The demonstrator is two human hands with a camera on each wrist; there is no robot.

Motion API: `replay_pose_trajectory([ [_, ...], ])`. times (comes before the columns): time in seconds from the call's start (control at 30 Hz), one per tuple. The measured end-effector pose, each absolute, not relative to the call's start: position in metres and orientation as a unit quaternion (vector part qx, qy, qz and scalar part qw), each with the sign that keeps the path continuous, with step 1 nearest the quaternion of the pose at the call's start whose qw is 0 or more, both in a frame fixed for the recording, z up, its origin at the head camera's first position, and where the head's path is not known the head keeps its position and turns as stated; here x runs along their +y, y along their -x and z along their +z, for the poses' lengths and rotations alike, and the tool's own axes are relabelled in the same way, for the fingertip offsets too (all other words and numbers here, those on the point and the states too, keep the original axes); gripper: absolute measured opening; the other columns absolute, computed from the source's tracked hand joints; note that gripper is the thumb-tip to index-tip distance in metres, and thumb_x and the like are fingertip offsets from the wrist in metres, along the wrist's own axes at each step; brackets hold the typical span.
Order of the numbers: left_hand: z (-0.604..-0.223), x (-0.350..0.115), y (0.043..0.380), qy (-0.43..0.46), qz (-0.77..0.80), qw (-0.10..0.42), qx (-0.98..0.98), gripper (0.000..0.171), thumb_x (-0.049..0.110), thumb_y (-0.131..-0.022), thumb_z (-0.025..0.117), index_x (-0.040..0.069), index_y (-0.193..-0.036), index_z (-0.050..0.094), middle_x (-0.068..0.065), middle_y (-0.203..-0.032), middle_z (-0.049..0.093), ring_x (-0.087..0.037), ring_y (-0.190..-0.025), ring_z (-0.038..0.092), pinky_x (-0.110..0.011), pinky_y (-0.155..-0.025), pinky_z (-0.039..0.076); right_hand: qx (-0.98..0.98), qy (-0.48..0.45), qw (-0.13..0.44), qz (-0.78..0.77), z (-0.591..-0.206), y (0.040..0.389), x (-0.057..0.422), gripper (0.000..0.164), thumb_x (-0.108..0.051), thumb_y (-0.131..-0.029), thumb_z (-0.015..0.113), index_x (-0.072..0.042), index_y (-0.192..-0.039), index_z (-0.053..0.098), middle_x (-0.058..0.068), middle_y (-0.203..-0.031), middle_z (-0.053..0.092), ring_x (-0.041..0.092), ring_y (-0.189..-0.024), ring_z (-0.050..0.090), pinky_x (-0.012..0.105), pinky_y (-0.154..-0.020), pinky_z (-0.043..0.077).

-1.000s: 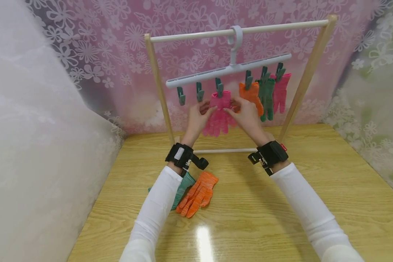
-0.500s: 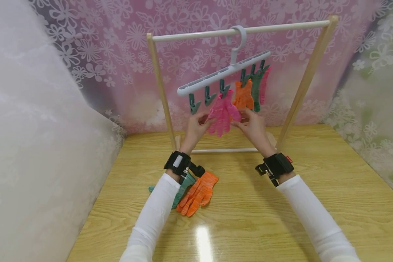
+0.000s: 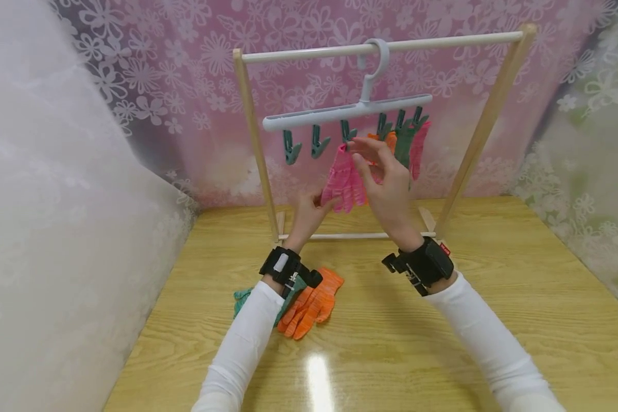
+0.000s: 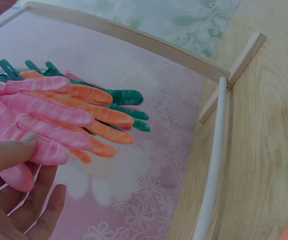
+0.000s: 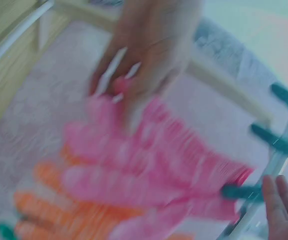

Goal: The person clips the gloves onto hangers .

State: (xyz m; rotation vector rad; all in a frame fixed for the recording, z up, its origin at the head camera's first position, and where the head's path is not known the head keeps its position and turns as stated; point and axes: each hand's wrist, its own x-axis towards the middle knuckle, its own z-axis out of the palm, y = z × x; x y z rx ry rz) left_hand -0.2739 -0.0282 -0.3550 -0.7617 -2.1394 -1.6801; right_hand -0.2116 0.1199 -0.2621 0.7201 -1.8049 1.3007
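A pink knit glove (image 3: 343, 180) hangs by its cuff from a dark green clip (image 5: 241, 192) on the pale hanger. My left hand (image 3: 309, 216) pinches the glove's edge between thumb and fingers, seen close in the left wrist view (image 4: 19, 175). My right hand (image 3: 388, 191) is raised in front of the hanging gloves, its fingertips right at that clip in the head view. In the right wrist view the right fingers (image 5: 282, 200) are extended beside the clip. Behind the pink one hang an orange glove (image 4: 99, 107), a green glove (image 3: 403, 150) and another pink glove (image 3: 418, 150).
The hanger (image 3: 335, 114) hooks over the rod of a wooden rack (image 3: 486, 126). Two further clips (image 3: 317, 143) hold nothing at its left end. On the wooden table (image 3: 443, 343) lie an orange glove (image 3: 314, 303) and a green glove (image 3: 243, 298), partly under the left forearm.
My right hand has left the pink glove's lower part and risen to its clip. The left hand keeps its hold. The hanger swung round, then partly back, its right end now lower.
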Motion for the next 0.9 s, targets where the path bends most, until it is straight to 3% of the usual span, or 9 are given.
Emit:
replay_pose_trajectory([
  [0.27, -0.384, -0.029, 0.286, 0.234, -0.556, 0.166, -0.780, 0.022, 0.023, -0.085, 0.066, 0.001, -0.081, 0.066, -0.014, -0.073, 0.065, -0.013, -0.060, 0.054, -0.022, -0.053, 0.043, -0.752, -0.266, 0.310, 0.517, -0.252, 0.206, 0.080, 0.046, -0.007, -0.091, 0.055, 0.007, -0.134, 0.042, 0.027, -0.129, 0.053, 0.032, -0.113, 0.053, 0.052, -0.093, 0.048],
  [0.43, -0.390, -0.029, 0.284, 0.233, -0.551, 0.150, -0.787, 0.019, 0.019, -0.086, 0.065, 0.001, -0.085, 0.069, -0.016, -0.082, 0.069, -0.015, -0.070, 0.062, -0.024, -0.061, 0.051, -0.761, -0.249, 0.268, 0.536, -0.251, 0.213, 0.066, 0.053, -0.011, -0.093, 0.054, 0.004, -0.140, 0.034, 0.025, -0.135, 0.048, 0.032, -0.118, 0.049, 0.050, -0.099, 0.044],
  [0.57, -0.391, -0.032, 0.278, 0.246, -0.563, 0.125, -0.779, 0.021, 0.018, -0.088, 0.063, -0.002, -0.087, 0.069, -0.022, -0.084, 0.069, -0.023, -0.074, 0.065, -0.026, -0.064, 0.053, -0.757, -0.245, 0.247, 0.554, -0.247, 0.219, 0.059, 0.051, -0.014, -0.095, 0.051, -0.001, -0.141, 0.035, 0.021, -0.136, 0.048, 0.027, -0.117, 0.050, 0.045, -0.100, 0.045],
  [0.67, -0.393, -0.038, 0.275, 0.251, -0.573, 0.096, -0.774, 0.024, 0.023, -0.088, 0.062, 0.001, -0.094, 0.069, -0.020, -0.088, 0.071, -0.019, -0.075, 0.066, -0.029, -0.070, 0.055, -0.753, -0.236, 0.241, 0.564, -0.251, 0.234, 0.057, 0.049, -0.021, -0.096, 0.050, -0.008, -0.141, 0.038, 0.015, -0.136, 0.050, 0.020, -0.113, 0.054, 0.042, -0.099, 0.046],
  [0.9, -0.402, -0.059, 0.266, 0.244, -0.556, 0.066, -0.792, 0.027, 0.033, -0.090, 0.058, 0.013, -0.106, 0.066, -0.008, -0.098, 0.072, -0.009, -0.081, 0.064, -0.031, -0.078, 0.056, -0.728, -0.247, 0.258, 0.585, -0.239, 0.228, 0.049, 0.042, -0.015, -0.097, 0.047, 0.000, -0.136, 0.043, 0.022, -0.118, 0.062, 0.027, -0.093, 0.061, 0.042, -0.089, 0.052],
])
